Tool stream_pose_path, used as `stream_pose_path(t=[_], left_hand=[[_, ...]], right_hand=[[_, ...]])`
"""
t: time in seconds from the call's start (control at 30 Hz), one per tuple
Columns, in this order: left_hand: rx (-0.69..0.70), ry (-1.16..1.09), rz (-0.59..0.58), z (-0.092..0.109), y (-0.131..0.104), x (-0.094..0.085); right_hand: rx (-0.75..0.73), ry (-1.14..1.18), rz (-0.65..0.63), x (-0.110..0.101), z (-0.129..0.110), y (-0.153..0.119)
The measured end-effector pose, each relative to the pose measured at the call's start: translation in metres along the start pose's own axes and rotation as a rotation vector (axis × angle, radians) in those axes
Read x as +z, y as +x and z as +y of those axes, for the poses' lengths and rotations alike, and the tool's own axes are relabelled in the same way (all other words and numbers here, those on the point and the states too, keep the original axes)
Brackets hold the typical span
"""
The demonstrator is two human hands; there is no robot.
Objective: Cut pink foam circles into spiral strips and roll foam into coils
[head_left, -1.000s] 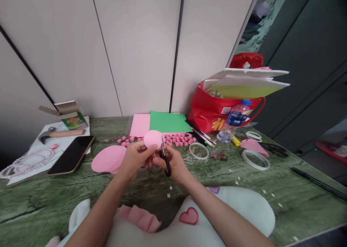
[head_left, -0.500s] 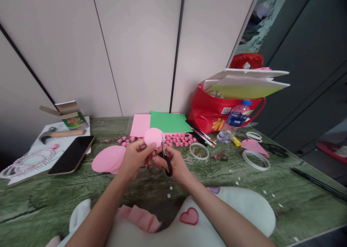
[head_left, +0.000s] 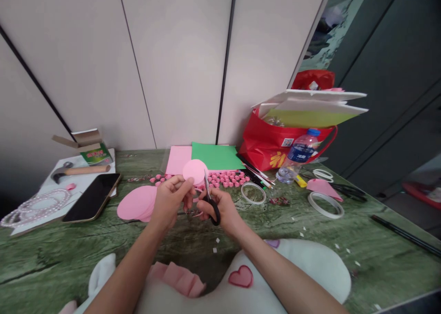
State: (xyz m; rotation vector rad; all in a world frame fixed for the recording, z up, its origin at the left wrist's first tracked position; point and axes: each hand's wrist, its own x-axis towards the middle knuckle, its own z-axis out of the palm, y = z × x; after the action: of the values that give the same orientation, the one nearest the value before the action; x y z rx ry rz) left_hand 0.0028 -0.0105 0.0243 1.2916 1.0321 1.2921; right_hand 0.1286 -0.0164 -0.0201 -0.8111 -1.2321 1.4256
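Note:
Pinched in my left hand (head_left: 174,197) is a small pink paper circle (head_left: 195,171), held up above the table. My right hand (head_left: 220,207) has its fingers through the handles of black-handled scissors (head_left: 214,210). The blades point upward at the right edge of the circle. Below the circle, a thin pink strip shows between my hands, partly hidden by fingers. Larger pink paper circles (head_left: 136,204) lie stacked to the left of my left hand. Behind my hands, several small pink beads or balls (head_left: 227,180) are spread out.
Green paper (head_left: 217,155) and pink paper (head_left: 178,159) lie by the wall. At left are a phone (head_left: 93,198), a hammer (head_left: 82,170) and pearl strings (head_left: 41,206). Rightward stand a water bottle (head_left: 298,155), a red bag (head_left: 258,144) and tape rolls (head_left: 325,204). A white plush (head_left: 310,268) is in front.
The circle has risen slightly and sits a little farther above my fingers. The scissors remain at its right edge, with my hands almost in the same place.

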Motion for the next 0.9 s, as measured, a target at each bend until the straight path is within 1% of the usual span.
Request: stream_pose_path(t=[0.2, 0.27, 0.37, 0.47, 0.6, 0.9], left_hand=[[-0.003, 0.027, -0.036, -0.0015, -0.0008, 0.0009], [-0.002, 0.048, -0.031, -0.002, -0.0013, 0.0007], [-0.021, 0.092, -0.03, -0.0021, -0.0012, 0.0], [-0.072, 0.133, -0.056, -0.002, -0.0002, 0.0001], [-0.11, 0.138, -0.044, -0.0011, 0.0002, 0.0018], [-0.063, 0.114, -0.024, -0.0013, 0.0003, 0.0023]], right_hand=[[0.017, -0.026, -0.062, 0.0013, 0.0002, -0.0019], [0.026, -0.028, -0.084, 0.0018, -0.0006, -0.0024], [0.002, -0.016, -0.084, 0.002, -0.0013, -0.0017], [-0.025, -0.003, -0.093, 0.0012, -0.0014, -0.0002], [-0.03, 0.001, -0.079, -0.0002, -0.0011, 0.001], [-0.017, 0.052, -0.068, -0.0004, 0.0008, 0.002]])
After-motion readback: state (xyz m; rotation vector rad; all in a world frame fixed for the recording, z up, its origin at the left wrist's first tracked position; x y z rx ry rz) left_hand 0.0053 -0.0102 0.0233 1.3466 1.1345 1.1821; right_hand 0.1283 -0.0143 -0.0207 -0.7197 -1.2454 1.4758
